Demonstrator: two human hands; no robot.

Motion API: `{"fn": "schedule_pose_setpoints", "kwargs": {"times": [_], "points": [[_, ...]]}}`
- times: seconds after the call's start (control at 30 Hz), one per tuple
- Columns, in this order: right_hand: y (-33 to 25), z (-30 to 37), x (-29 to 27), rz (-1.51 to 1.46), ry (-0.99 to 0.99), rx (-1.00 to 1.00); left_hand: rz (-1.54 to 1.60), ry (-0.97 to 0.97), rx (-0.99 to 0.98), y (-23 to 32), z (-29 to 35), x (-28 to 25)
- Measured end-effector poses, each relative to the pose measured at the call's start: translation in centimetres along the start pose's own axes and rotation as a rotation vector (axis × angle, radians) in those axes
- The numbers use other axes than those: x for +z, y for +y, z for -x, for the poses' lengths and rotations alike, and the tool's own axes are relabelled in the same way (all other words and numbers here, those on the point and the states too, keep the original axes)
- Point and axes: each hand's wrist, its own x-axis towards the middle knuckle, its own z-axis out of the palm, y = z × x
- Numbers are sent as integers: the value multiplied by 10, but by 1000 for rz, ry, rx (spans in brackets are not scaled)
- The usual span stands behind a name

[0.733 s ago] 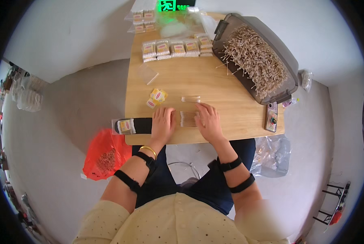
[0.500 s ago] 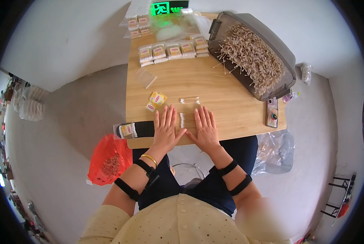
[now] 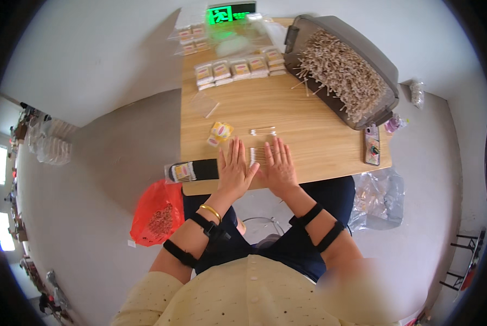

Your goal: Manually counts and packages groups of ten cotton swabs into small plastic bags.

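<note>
On a wooden table point(image 3: 319, 149) bearing a bin point(image 3: 375, 58), a row of swabs point(image 3: 257, 156) lies between a person's left hand point(image 3: 234, 171) and right hand point(image 3: 280, 170), both spread flat and gripping nothing, the right one overlapping the row's right end.

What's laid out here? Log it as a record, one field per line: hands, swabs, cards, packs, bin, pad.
Left hand: open, palm down, left of the swab row
Right hand: open, palm down, at the row's right end
Swab row: side by side, between the hands
Loose swabs: small group beyond the row
Cards: yellow and white, left of the loose swabs
Packs: stacked toward the far side
Bin: grey, right side, heaped with swabs
Black pad: left of the left hand
</note>
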Motion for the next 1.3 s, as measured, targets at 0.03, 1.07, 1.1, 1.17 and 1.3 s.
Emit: {"fn": "schedule_pose_setpoints", "kwargs": {"times": [0.03, 1.07, 1.1, 1.17, 1.3], "points": [[2, 1, -3, -37, 10, 12, 166, 103, -43, -5, 6, -11], [-173, -39, 29, -113, -60, -84, 1246, 512, -961, -178, 57, 7], [-179, -40, 30, -116, -88, -89, 1241, 521, -942, -177, 57, 6], [-187, -42, 31, -120, -115, -93, 1151, 536, -908, -177, 56, 3], [-187, -41, 33, -165, -71, -96, 851, 494, -855, -180, 60, -6]]}}
